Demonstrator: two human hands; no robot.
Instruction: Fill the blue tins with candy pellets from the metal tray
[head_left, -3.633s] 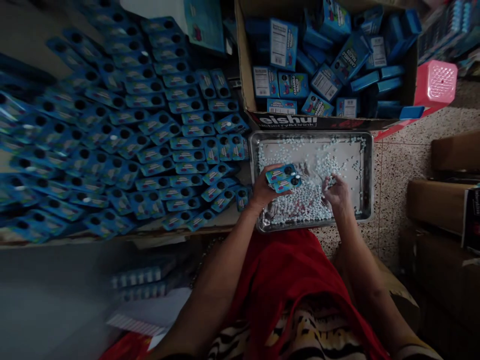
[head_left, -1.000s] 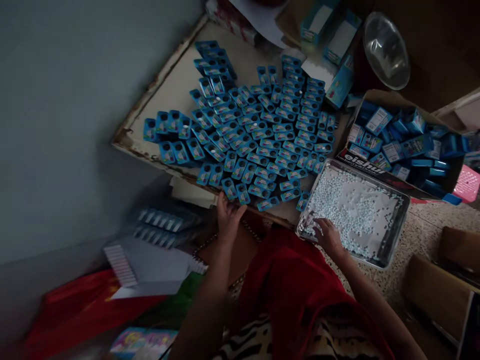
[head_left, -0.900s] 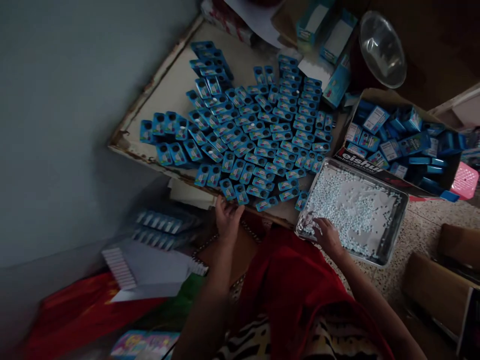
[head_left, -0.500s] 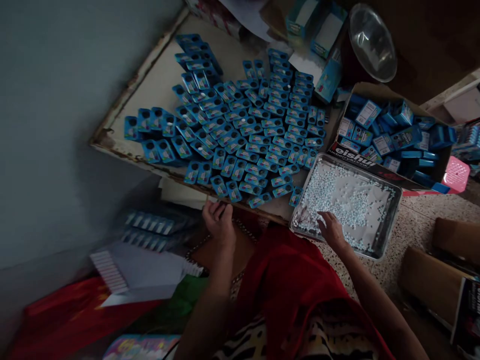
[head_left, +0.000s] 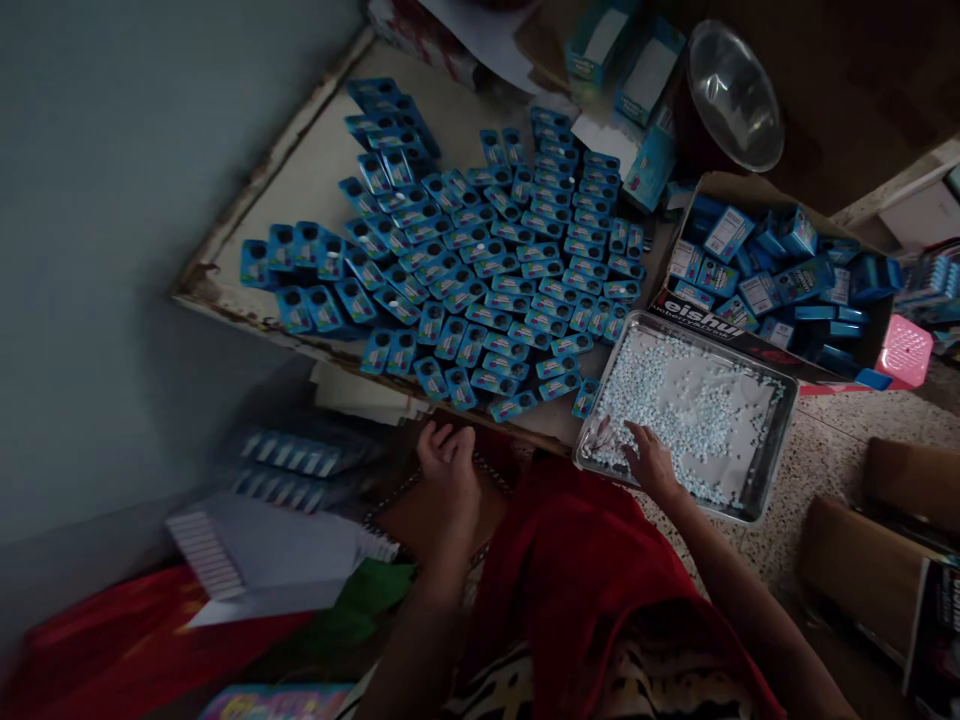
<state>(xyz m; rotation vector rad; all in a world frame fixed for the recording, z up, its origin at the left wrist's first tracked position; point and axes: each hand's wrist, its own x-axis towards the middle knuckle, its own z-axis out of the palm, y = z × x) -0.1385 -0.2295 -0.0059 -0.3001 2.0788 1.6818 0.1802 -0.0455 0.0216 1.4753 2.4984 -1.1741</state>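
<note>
My right hand (head_left: 651, 462) reaches into a shallow metal tray (head_left: 780, 440), its fingertips down among many small pale-blue pellets (head_left: 637, 385). Its thumb and fingers look apart, and no pellet can be made out between them. My left hand (head_left: 451, 465) hovers just off the table's front edge, palm up, fingers loosely bent and apart, with nothing visible in it. Closest to it stand small blue boxes (head_left: 461, 388) in crowded rows on the table (head_left: 277, 190). Their tops have dark round holes, and white pellets show in a few.
A carton (head_left: 720, 328) of more blue boxes stands behind the tray. Beyond it is a clear plastic bowl (head_left: 735, 95). Larger blue cartons (head_left: 651, 80) sit at the back. Brown cardboard boxes (head_left: 855, 550) rest on the right. White sheets (head_left: 289, 545) lie at lower left.
The whole view has shifted slightly. My left hand has drawn back a little from the table edge. My right hand has moved slightly left within the tray.
</note>
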